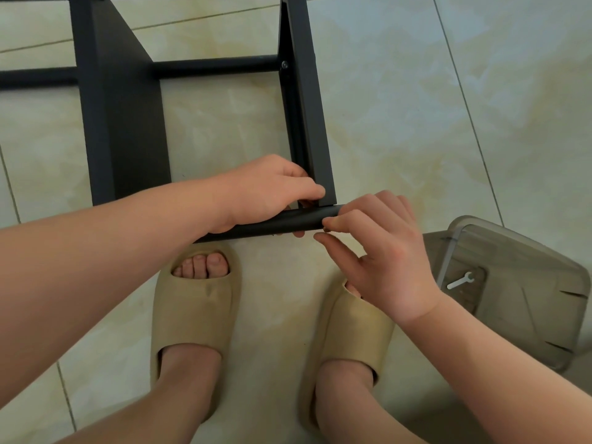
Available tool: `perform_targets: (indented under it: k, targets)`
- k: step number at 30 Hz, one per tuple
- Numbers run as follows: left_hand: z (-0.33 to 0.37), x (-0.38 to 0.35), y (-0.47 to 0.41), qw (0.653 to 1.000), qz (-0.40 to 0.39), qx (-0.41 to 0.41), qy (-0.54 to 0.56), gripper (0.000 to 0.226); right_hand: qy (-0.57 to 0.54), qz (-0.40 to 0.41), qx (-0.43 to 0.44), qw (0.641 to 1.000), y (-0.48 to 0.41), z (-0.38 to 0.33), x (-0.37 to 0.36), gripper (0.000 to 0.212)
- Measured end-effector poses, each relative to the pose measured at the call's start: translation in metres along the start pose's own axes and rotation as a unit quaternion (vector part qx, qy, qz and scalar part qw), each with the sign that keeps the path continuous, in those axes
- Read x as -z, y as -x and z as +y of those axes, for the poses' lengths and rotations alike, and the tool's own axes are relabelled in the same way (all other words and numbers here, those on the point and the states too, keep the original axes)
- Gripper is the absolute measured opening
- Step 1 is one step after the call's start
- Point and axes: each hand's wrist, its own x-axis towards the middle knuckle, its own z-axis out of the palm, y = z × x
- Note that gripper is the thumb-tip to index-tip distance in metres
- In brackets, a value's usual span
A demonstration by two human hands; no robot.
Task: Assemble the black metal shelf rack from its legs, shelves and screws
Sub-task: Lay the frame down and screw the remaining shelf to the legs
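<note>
Tiled floor (416,91) under rack (121,123), bin (544,315), wrench (460,280)

Glossy cream marbled floor tiles (416,91) with thin dark grout lines (467,107) are catching soft, even light, while a smoky translucent plastic container (528,302) is sitting on them at the right edge.

Floor (416,107): pale cream-green marbled tiles with thin dark joints, seen across the whole frame. One beige open-toed slipper (195,315) is worn at lower centre, a second slipper (349,334) just right of it. A smoky translucent plastic container (528,302) is set at the right edge.
</note>
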Motion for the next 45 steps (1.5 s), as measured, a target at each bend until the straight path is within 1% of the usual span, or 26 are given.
perform_targets:
  k: [2, 8, 13, 16, 20, 25, 29, 34, 39, 41, 42, 45]
  targets:
    - [0.000, 0.001, 0.000, 1.000, -0.004, 0.000, -0.001, 0.028, -0.001, -0.012, 0.005, 1.000, 0.002, 0.001, 0.002, 0.007]
    - [-0.002, 0.003, 0.000, 1.000, -0.002, -0.014, -0.009, 0.029, 0.003, -0.009, 0.004, 1.000, 0.002, 0.002, 0.001, 0.005]
    - [-0.001, 0.001, -0.001, 1.000, 0.006, -0.013, -0.017, 0.029, 0.017, 0.003, -0.008, 1.000, -0.004, 0.001, -0.001, 0.022]
    - [0.002, 0.002, -0.002, 0.999, 0.013, -0.010, -0.033, 0.030, 0.020, 0.001, -0.019, 1.000, -0.007, 0.000, -0.002, 0.026]
    - [0.002, 0.001, -0.001, 0.999, 0.015, -0.009, -0.046, 0.032, -0.012, -0.014, -0.031, 0.999, -0.008, 0.003, 0.000, 0.020]
    - [0.004, 0.001, 0.002, 0.998, 0.010, -0.015, -0.060, 0.031, -0.022, -0.031, 0.003, 0.999, -0.010, 0.008, 0.001, 0.014]
    - [0.007, 0.001, 0.003, 0.998, 0.011, -0.013, -0.066, 0.031, -0.026, -0.018, 0.005, 0.999, -0.010, 0.008, 0.000, 0.014]
    - [0.008, 0.001, 0.004, 0.995, 0.011, -0.006, -0.104, 0.037, 0.005, 0.011, 0.026, 1.000, -0.007, 0.006, -0.003, 0.018]
    - [0.008, 0.000, 0.004, 0.994, 0.031, -0.005, -0.105, 0.037, -0.015, 0.003, 0.016, 1.000, 0.000, 0.003, -0.003, 0.009]
    - [0.008, -0.001, 0.005, 0.994, 0.028, -0.005, -0.103, 0.037, -0.003, -0.004, -0.003, 1.000, -0.002, 0.003, -0.002, 0.011]
    - [0.008, -0.001, 0.005, 0.994, 0.025, -0.005, -0.105, 0.037, -0.010, -0.011, -0.024, 1.000, -0.003, 0.003, -0.002, 0.015]
    - [0.008, -0.001, 0.007, 0.993, 0.027, -0.002, -0.112, 0.037, -0.080, -0.068, -0.131, 0.986, -0.005, 0.002, 0.003, 0.038]
